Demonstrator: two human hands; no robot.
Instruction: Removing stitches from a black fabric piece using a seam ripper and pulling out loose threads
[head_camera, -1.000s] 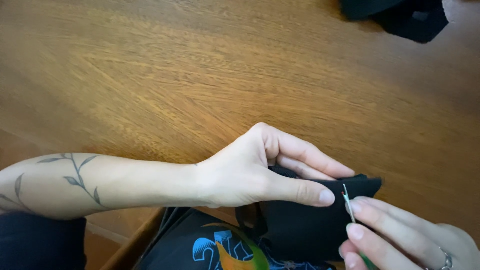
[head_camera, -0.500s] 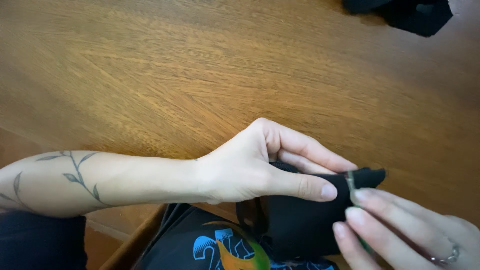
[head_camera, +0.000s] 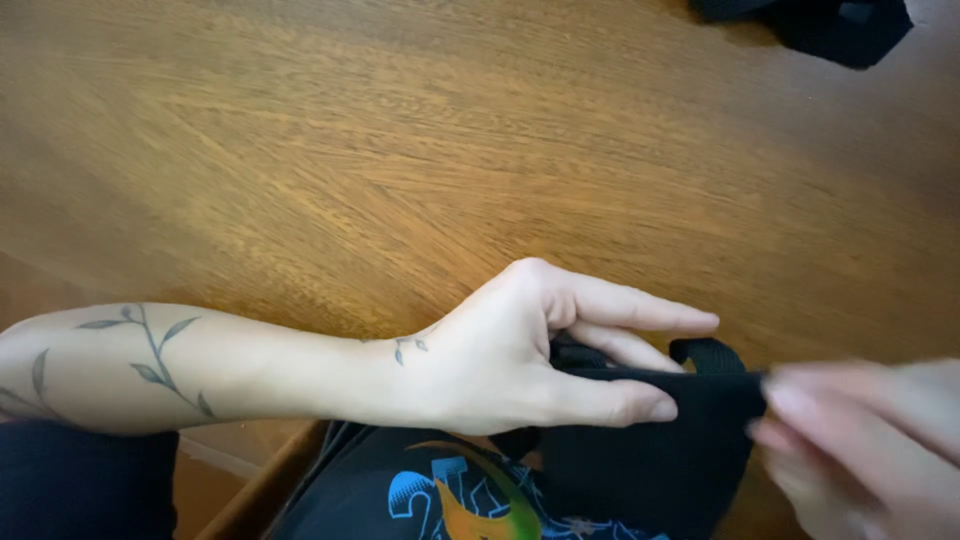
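My left hand rests at the near edge of the wooden table and grips a piece of black fabric, thumb pressed along its top edge and fingers stretched over it. A small black strap loop sticks up from the fabric just past my fingertips. My right hand is at the lower right, blurred by motion, with its fingertips at the fabric's right edge. Whether it holds anything is hidden by the blur.
A dark bundle of cloth lies at the table's far right corner. Below the table edge is my lap, with a black shirt bearing a blue, orange and green print. A leaf tattoo runs along my left forearm.
My right hand, which held a thin metal tool at the fabric's edge, has shifted right and become blurred; the tool no longer shows. My left hand keeps its grip on the fabric.
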